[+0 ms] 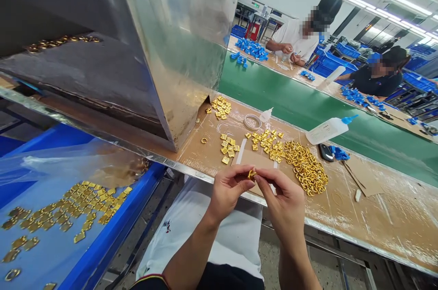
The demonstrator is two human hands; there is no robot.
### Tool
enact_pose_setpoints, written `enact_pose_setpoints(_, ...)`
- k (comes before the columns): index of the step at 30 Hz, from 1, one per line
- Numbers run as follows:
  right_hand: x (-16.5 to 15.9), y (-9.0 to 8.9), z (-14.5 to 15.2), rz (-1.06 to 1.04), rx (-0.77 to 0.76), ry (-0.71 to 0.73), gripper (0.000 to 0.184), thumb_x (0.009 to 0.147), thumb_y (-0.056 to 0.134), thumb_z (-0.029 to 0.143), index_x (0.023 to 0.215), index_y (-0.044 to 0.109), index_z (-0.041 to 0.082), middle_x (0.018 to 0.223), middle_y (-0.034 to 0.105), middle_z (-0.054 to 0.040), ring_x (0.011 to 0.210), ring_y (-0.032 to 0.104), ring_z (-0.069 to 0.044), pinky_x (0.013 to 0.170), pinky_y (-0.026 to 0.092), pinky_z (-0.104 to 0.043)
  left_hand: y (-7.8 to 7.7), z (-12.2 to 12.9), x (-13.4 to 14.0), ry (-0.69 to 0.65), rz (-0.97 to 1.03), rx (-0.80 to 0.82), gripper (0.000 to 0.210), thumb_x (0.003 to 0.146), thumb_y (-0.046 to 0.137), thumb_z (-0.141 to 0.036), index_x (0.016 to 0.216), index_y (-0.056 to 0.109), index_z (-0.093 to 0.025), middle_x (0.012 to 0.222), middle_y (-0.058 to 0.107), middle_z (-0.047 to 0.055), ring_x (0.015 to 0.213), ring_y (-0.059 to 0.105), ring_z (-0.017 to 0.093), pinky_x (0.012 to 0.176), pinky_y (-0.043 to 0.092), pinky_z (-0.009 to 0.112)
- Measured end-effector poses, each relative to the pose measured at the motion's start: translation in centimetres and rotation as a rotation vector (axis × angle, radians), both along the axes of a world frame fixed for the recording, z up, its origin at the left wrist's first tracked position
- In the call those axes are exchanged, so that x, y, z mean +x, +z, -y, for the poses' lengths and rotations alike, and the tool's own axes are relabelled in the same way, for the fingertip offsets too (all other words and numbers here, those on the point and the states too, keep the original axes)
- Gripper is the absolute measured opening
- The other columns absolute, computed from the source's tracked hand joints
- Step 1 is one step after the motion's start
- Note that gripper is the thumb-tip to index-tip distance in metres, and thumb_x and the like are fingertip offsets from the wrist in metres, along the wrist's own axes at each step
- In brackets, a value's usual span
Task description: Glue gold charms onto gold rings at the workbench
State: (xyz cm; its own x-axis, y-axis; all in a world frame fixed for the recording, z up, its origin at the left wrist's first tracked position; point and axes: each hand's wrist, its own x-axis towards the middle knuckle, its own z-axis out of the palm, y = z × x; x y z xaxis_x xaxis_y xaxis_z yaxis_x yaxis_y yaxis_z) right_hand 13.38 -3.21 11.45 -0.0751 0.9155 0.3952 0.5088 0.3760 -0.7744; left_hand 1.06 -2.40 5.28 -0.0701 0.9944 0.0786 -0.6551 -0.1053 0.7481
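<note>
Between my fingertips, over the table's front edge, is a small gold metal piece [252,174]; its exact form is partly hidden by the fingers. My left hand [227,189] pinches it from one side and my right hand [282,196] from the other. Behind the hands lies a piece of cardboard [251,157] with white strips. A pile of gold rings [306,167] sits just beyond my right hand. Small gold square pieces [228,147] lie past my left hand, and more gold pieces [267,142] are scattered beside the rings.
A large metal box [191,53] stands at left on the table. Below it, a blue bin [112,230] holds gold squares. A tape roll [252,121], white bottle [328,130] and dark key fob [326,152] lie behind. A green conveyor belt [273,91] separates two people opposite.
</note>
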Motion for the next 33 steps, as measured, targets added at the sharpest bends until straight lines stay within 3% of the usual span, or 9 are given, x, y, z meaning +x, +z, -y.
enact_pose_setpoints(18, -0.4, -0.2, 0.5, 0.107, 0.114, 0.023, 0.012, 0.093, 0.067, 0.014, 0.083, 0.07, 0.021, 0.076, 0.072, 0.0016, 0.067, 0.068, -0.013, 0.062, 0.052, -0.02, -0.4, -0.1, -0.1, 0.037, -0.106, 0.02, 0.025, 0.066, 0.093, -0.036, 0.085, 0.085, -0.022, 0.083, 0.08, 0.007, 0.078, 0.074, 0.019, 0.075, 0.06, 0.028)
enact_pose_setpoints(26, -0.7, -0.4, 0.9, 0.01, 0.114, -0.002, 0.011, 0.093, 0.069, 0.017, 0.1, 0.073, 0.025, 0.091, 0.074, -0.0019, 0.081, 0.07, -0.016, 0.073, 0.058, -0.026, 0.1, 0.3, 0.2, -0.029, 0.098, -0.089, 0.033, 0.059, 0.097, -0.035, 0.086, 0.085, -0.022, 0.088, 0.081, 0.006, 0.081, 0.074, 0.018, 0.077, 0.061, 0.027)
enact_pose_setpoints(30, 0.3, -0.9, 1.2, -0.137, 0.034, 0.062, 0.043, 0.095, 0.069, 0.027, 0.137, 0.057, 0.032, 0.109, 0.072, -0.0039, 0.083, 0.07, -0.015, 0.075, 0.06, -0.029, 0.5, 0.6, 0.0, -0.125, 0.234, -0.158, 0.039, 0.058, 0.098, -0.038, 0.089, 0.083, -0.02, 0.085, 0.081, 0.006, 0.08, 0.074, 0.016, 0.077, 0.058, 0.024)
enact_pose_setpoints(33, 1.2, -1.2, 1.1, -0.068, 0.066, 0.118, 0.036, 0.094, 0.071, 0.028, 0.129, 0.062, 0.032, 0.119, 0.069, -0.0064, 0.101, 0.069, -0.019, 0.083, 0.058, -0.032, 0.8, 0.8, -0.1, -0.251, 0.381, -0.236, 0.04, 0.059, 0.098, -0.039, 0.09, 0.082, -0.019, 0.083, 0.08, 0.005, 0.078, 0.073, 0.015, 0.074, 0.055, 0.022)
